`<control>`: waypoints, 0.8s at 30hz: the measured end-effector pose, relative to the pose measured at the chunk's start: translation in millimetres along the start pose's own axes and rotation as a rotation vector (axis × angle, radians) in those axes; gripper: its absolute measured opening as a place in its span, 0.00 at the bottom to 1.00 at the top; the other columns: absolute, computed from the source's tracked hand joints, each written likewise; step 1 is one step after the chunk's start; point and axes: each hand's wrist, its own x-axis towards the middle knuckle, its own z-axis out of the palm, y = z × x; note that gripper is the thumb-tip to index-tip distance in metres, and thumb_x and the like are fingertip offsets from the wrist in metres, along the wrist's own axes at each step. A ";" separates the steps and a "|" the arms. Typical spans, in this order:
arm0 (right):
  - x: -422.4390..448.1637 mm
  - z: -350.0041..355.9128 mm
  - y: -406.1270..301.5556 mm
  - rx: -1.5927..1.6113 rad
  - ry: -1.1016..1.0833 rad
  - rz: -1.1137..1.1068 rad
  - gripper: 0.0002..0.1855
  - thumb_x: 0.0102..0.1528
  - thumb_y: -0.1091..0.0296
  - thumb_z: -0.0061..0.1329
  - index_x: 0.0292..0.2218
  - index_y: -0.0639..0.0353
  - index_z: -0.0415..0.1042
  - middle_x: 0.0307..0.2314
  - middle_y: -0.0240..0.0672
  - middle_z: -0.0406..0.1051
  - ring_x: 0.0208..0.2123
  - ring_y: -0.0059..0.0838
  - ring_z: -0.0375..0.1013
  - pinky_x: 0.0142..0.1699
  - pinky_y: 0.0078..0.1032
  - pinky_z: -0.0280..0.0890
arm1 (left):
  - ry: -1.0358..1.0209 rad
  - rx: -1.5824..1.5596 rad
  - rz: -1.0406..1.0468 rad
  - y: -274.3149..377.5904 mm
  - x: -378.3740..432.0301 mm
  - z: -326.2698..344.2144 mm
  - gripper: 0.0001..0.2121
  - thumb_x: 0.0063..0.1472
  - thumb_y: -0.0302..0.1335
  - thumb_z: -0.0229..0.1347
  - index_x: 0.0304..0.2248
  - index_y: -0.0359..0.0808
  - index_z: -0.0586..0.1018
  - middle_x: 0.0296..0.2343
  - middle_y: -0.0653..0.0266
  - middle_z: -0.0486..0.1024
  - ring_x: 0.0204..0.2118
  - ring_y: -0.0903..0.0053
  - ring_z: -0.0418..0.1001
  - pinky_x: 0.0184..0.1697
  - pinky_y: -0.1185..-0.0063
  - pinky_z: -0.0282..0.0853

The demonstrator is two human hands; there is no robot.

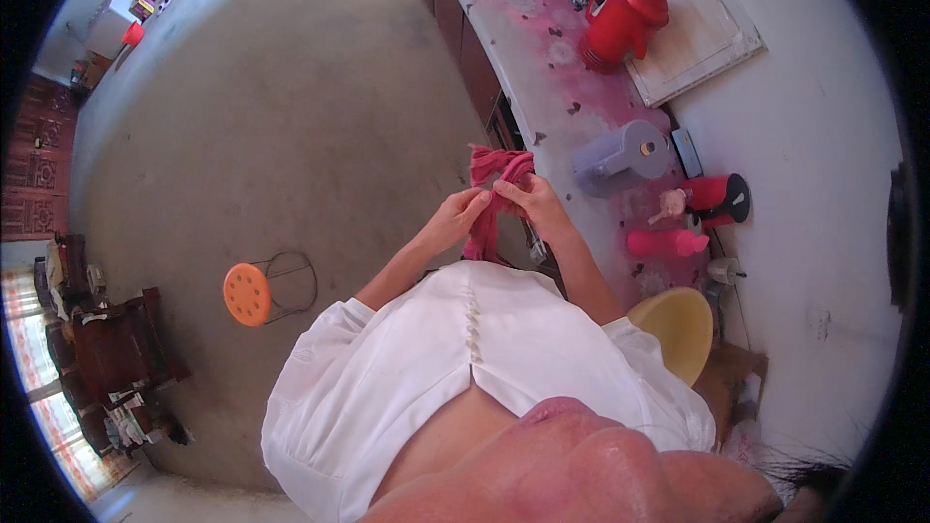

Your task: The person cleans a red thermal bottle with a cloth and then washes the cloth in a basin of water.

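A crumpled strip of red-pink cloth is bunched between my two hands, in front of my white blouse. Its folds rise above my fingers and one length hangs down towards my waist. My left hand pinches the cloth from the left, thumb pointing inward. From the right, my right hand grips the bunched part, its thumb close to the other thumb. The cloth partly hides the fingers of both hands.
Right of me runs a long counter with a pink patterned cover. On it stand a red thermos jug, a lilac pitcher and a pink bottle. A yellow basin is beside my right arm; an orange stool stands left.
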 end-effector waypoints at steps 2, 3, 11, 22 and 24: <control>22.7 -14.1 -1.3 -0.058 -0.005 0.001 0.21 0.60 0.46 0.55 0.38 0.57 0.78 0.28 0.23 0.74 0.28 0.17 0.72 0.33 0.19 0.67 | -0.008 0.062 -0.055 1.0 18.6 -3.7 0.18 0.72 0.38 0.49 0.45 0.28 0.77 0.27 0.76 0.72 0.30 0.89 0.67 0.34 0.84 0.66; 36.6 -26.4 0.8 -0.036 -0.024 0.051 0.21 0.61 0.46 0.55 0.36 0.57 0.79 0.25 0.23 0.73 0.28 0.16 0.71 0.33 0.19 0.66 | 0.050 0.094 -0.010 3.2 28.2 -2.3 0.18 0.73 0.38 0.48 0.45 0.29 0.77 0.26 0.76 0.72 0.30 0.89 0.67 0.33 0.84 0.66; 89.0 -60.8 0.4 -0.171 0.025 -0.133 0.23 0.64 0.47 0.50 0.32 0.61 0.80 0.23 0.24 0.71 0.25 0.18 0.66 0.31 0.21 0.62 | -0.110 0.128 -0.109 35.2 94.2 -4.5 0.17 0.72 0.38 0.49 0.48 0.31 0.79 0.37 0.68 0.80 0.36 0.84 0.77 0.38 0.80 0.75; 151.0 -60.2 -23.5 0.376 0.145 -0.077 0.11 0.66 0.62 0.47 0.40 0.59 0.75 0.37 0.32 0.77 0.39 0.23 0.77 0.46 0.22 0.72 | 0.365 -0.414 0.098 48.2 168.6 -52.4 0.14 0.71 0.34 0.51 0.47 0.32 0.79 0.34 0.69 0.80 0.34 0.83 0.77 0.39 0.80 0.74; 165.9 -49.0 -30.3 0.358 0.128 -0.150 0.10 0.65 0.61 0.49 0.39 0.59 0.76 0.35 0.29 0.76 0.37 0.20 0.74 0.45 0.19 0.68 | 0.316 -0.542 -0.008 55.2 182.1 -69.6 0.14 0.69 0.34 0.54 0.45 0.31 0.79 0.35 0.68 0.80 0.35 0.83 0.76 0.40 0.80 0.74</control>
